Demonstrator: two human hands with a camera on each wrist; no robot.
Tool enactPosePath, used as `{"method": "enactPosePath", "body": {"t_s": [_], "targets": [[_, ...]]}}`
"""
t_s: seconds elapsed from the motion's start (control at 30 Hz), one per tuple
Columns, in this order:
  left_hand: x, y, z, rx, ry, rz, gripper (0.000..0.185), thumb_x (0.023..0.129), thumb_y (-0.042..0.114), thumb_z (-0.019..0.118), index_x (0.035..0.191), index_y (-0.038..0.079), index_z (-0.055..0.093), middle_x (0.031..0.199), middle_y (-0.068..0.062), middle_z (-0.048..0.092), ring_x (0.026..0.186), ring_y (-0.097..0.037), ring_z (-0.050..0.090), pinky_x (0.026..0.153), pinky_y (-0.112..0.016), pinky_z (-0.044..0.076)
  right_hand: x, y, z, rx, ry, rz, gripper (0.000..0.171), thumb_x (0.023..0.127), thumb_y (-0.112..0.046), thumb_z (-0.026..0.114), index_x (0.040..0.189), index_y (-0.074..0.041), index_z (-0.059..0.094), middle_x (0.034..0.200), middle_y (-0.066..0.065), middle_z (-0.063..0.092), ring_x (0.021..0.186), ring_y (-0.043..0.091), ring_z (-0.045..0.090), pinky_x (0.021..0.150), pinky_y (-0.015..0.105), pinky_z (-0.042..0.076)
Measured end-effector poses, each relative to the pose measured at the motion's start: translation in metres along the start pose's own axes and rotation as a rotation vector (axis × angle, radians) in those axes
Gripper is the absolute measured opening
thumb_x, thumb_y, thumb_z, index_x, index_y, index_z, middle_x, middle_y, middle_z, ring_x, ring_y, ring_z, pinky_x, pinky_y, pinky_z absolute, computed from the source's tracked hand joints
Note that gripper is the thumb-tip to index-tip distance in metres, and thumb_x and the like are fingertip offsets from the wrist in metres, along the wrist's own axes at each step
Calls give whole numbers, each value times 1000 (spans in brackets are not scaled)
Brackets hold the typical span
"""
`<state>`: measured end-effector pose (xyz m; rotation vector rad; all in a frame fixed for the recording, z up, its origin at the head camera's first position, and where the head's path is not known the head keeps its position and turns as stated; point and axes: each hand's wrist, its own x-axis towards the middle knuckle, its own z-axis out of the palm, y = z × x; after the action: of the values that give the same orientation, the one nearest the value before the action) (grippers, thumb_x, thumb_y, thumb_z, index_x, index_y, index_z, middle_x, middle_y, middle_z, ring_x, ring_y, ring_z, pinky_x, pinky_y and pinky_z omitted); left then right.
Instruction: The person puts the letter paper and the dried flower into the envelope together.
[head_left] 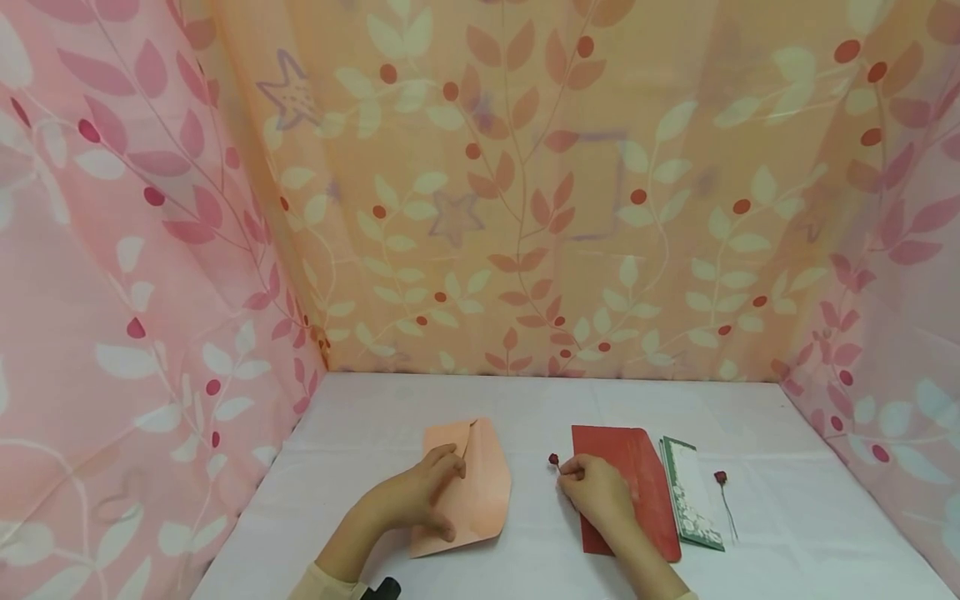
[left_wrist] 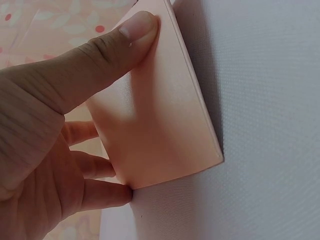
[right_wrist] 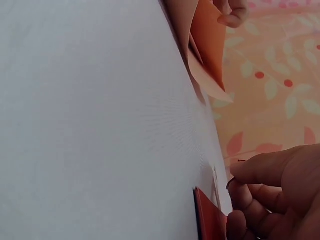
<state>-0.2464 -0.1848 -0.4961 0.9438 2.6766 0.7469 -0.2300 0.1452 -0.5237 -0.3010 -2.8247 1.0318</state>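
Head view shows us the left hand (head_left: pixel 423 492) gripping the pink envelope (head_left: pixel 480 492) on the white table (head_left: pixel 787 517), thumb on its face and fingers curled under its near edge, so that side stands raised. Our right hand (head_left: pixel 596 492) pinches the small dried rose (head_left: pixel 554 460) by its stem, over the left edge of the red envelope (head_left: pixel 645 483). We judge the step to be bringing flower and pink envelope together; done well, it calls for a light pinch low on the stem and a steady, open envelope. The rose's head points up-left, away from us; its stem is mostly hidden. The pink envelope's long axis runs near to far, flap at the far end. A green card (head_left: pixel 693 500) and a second rose (head_left: pixel 722 479) lie just right of the red envelope.
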Motion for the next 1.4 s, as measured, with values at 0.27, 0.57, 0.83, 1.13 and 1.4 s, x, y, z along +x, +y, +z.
{"method": "enactPosePath", "body": {"t_s": [0.27,0.57,0.83,1.13,1.4], "targets": [[2,0,-2,8,-3,-9,76,64,44,94,121,30,45,162,-19,28,139,-44,47,98,-52,51,1,-10,-10,149,-26,-55,9,87,-18,78,94,-14,76,75,-5,66,70,12,60,60,29,48],[1,0,-2,-3,-17,-24,77,64,46,94,121,29,45,163,-19,27,141,-44,45,98,-52,50,-3,-21,-16,258,-105,-86,14,87,-18,79,101,-14,76,79,-5,67,73,14,60,61,28,50],[1,1,-5,5,-6,-23,77,64,44,95,121,29,46,163,-18,28,140,-42,46,98,-50,51,-2,-34,-16,318,-139,-127,12,88,-16,80,100,-14,76,83,-6,70,76,15,61,63,28,52],[2,3,-5,3,-8,-9,77,64,43,95,121,27,46,162,-18,29,140,-41,46,100,-50,50,3,-45,-10,389,-214,-168,14,87,-16,81,98,-9,77,85,-4,74,79,13,66,69,29,53],[2,-2,-1,4,1,-9,77,63,46,95,120,29,46,161,-18,30,140,-41,46,101,-50,49,7,-54,5,468,-300,-145,20,88,-17,80,103,-5,76,84,1,72,73,16,61,64,29,53]]}}
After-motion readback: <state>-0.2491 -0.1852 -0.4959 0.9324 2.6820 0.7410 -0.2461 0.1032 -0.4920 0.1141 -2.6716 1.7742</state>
